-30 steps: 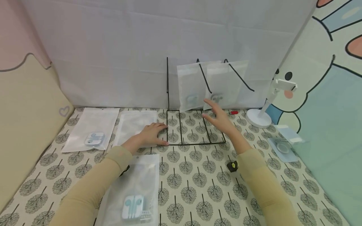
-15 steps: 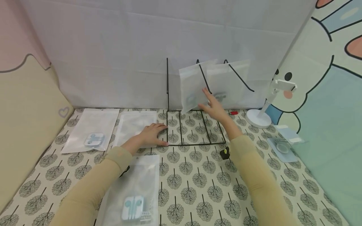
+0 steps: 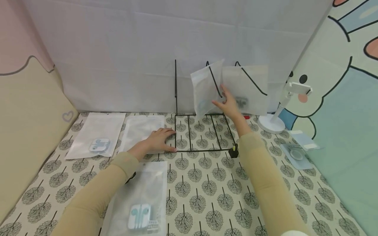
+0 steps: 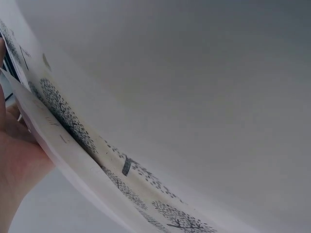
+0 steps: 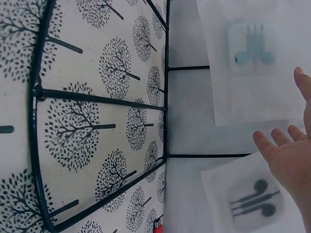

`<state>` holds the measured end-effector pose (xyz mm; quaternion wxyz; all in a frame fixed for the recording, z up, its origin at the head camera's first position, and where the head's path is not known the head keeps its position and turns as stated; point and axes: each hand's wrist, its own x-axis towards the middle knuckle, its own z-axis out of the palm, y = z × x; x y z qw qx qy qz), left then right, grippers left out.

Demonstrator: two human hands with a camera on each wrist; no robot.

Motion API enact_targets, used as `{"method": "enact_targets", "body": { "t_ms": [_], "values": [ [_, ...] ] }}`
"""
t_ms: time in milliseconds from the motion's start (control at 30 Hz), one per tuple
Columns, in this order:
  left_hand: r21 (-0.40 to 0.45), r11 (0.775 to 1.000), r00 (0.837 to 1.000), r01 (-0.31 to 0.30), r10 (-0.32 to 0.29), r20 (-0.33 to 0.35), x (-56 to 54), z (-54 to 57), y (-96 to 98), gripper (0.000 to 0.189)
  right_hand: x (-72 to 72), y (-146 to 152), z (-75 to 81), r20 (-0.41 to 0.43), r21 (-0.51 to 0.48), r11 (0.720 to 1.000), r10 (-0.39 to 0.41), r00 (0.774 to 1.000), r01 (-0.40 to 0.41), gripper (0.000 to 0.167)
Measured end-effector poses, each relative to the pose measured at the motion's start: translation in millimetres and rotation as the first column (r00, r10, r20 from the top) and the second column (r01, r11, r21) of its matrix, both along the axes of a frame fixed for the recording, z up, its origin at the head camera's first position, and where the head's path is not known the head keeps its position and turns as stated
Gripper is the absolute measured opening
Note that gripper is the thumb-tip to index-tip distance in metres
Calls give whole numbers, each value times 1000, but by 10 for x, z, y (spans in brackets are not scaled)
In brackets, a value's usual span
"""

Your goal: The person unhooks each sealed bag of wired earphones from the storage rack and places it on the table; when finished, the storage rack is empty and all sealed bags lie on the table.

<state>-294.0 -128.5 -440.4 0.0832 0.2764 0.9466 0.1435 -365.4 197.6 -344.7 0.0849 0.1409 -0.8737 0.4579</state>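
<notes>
A black wire rack [image 3: 190, 134] stands at the back of the table, with hooks along its top. Two frosted bags hang from it: the left hanging bag [image 3: 205, 88] shows blue earphones [image 5: 250, 48], the right one [image 3: 254, 82] dark earphones [image 5: 257, 199]. Between these bags is my right hand [image 3: 231, 104], its fingers extended and the left bag close by its fingertips; the right wrist view shows nothing in its grasp. My left hand [image 3: 157, 140] rests at the rack's left base edge with loose fingers. In the left wrist view, pale sheeting covers most of the frame.
Frosted bags lie on the tree-patterned cloth: a far-left bag [image 3: 95, 131], a middle bag [image 3: 141, 126] partly under my left arm, and a front bag [image 3: 156, 186] holding earphones. At right stand a white phone stand [image 3: 271, 123] and a clear-and-white item [image 3: 296, 157].
My right hand has moved up and in between the two hanging bags. The left bag has turned edge-on and the right one has shifted rightward. My left hand stays put.
</notes>
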Motion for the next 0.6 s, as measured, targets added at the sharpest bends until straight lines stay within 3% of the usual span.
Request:
{"method": "enact_targets", "body": {
  "t_ms": [333, 600],
  "values": [
    [-1, 1000, 1000, -4, 4, 3, 30, 26, -14, 93, -90, 72, -25, 10, -180, 982, -56, 998, 57, 81],
    [2, 1000, 1000, 6, -6, 8, 29, 0, 2, 93, 71, 50, 48, 86, -277, 954, -91, 992, 112, 68]
  ]
}}
